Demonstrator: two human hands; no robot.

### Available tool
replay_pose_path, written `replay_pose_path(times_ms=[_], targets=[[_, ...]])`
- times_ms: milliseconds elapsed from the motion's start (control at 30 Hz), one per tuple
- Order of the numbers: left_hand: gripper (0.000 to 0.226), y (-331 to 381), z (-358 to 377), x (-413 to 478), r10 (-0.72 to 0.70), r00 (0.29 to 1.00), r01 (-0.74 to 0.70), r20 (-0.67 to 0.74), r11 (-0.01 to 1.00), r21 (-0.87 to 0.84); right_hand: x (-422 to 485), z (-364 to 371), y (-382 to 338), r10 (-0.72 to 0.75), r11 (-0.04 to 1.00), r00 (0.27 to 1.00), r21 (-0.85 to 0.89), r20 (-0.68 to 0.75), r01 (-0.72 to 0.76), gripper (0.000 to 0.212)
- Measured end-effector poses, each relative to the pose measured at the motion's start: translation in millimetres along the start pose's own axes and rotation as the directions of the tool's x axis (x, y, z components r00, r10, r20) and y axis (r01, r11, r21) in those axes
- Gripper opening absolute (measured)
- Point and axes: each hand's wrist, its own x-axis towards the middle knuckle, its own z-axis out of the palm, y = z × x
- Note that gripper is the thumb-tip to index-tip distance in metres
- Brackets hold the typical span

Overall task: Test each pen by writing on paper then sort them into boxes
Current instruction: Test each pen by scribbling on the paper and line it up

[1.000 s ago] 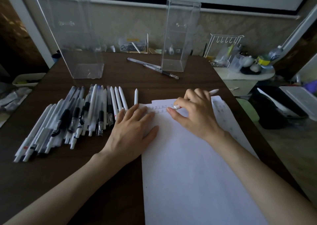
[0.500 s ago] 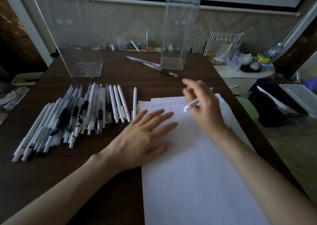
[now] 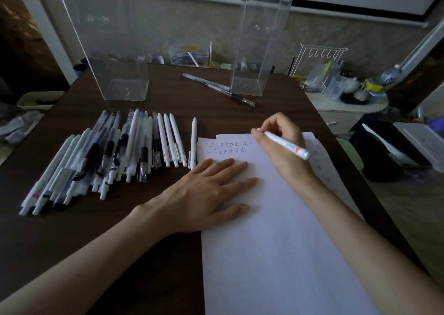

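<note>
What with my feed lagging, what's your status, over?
Left hand flat on paper. Right hand grips white pen, tip by top edge. Two pens lie beside right clear box.

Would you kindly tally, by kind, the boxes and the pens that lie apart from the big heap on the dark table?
Tall clear plastic boxes: 2
Clear-barrelled pens beside the right box: 2
White pens: 2, a lone white pen by the paper and a white pen with a red mark in the right hand
Total: 6
</note>
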Motion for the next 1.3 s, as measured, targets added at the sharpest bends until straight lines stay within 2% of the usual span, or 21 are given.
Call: replay_pose_path(times_ms=[100,200,567,1100,1300], targets=[[0.064,0.9,-0.7,-0.2,0.000,1.000,0.000,0.003,1.000,-0.004,6.2,5.7,4.5,0.121,0.993,0.991,0.000,0.056,-0.121,0.027],[0.064,1.8,-1.5,0.0,-0.003,1.000,0.002,-0.010,1.000,-0.013,15.7,8.4,3.9,0.158,0.987,0.986,-0.048,0.054,-0.156,0.038],[0.062,-1.4,-1.2,0.0,0.002,0.999,-0.005,-0.039,0.998,-0.059,19.7,14.6,12.9,0.128,0.981,0.991,-0.156,0.047,-0.119,0.031],[0.064,-3.1,0.2,-0.3,-0.006,0.999,0.003,-0.038,0.998,-0.058,18.9,13.7,12.6,0.114,0.984,0.993,-0.142,0.039,-0.108,0.032],[0.063,-2.7,-0.5,0.0,0.001,0.999,-0.004,-0.042,0.998,-0.069,18.0,13.2,13.2,0.116,0.984,0.990,-0.142,0.081,-0.104,0.032]])
